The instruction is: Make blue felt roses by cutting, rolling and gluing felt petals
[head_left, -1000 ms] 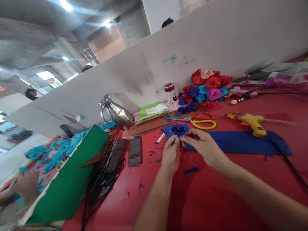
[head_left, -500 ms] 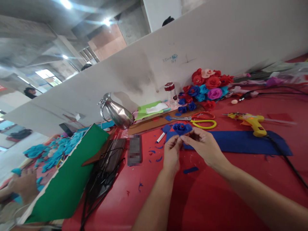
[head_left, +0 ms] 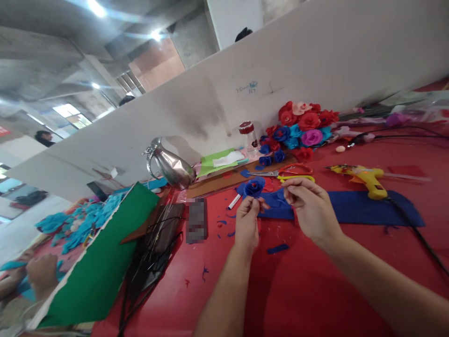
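Note:
My left hand (head_left: 247, 222) pinches a blue artificial rose (head_left: 254, 186) from below, its petals facing up. To the right, my right hand (head_left: 314, 208) is raised apart from the rose, thumb and fingers pressed together; whatever they hold, if anything, I cannot make out. Under the hands lies a long strip of dark blue material (head_left: 365, 208), with loose blue pieces (head_left: 277, 199) on its left part. Just beyond my right hand are scissors (head_left: 296, 178) with red and yellow handles, partly covered by the fingers. A white marker (head_left: 234, 201) lies left of the rose.
A yellow hot glue gun (head_left: 372, 180) with its cord lies at right. Behind stand a bunch of artificial roses (head_left: 310, 120), a glass jar (head_left: 248, 135) and a metal jug (head_left: 171, 164). A phone (head_left: 196, 220) and a green board (head_left: 101, 262) are left; another person's hands (head_left: 42, 276) work beyond it.
My hands have come apart. The left moved slightly left with the rose, now tilted; the right drew away to the right and up. The other person's hands at far left also moved.

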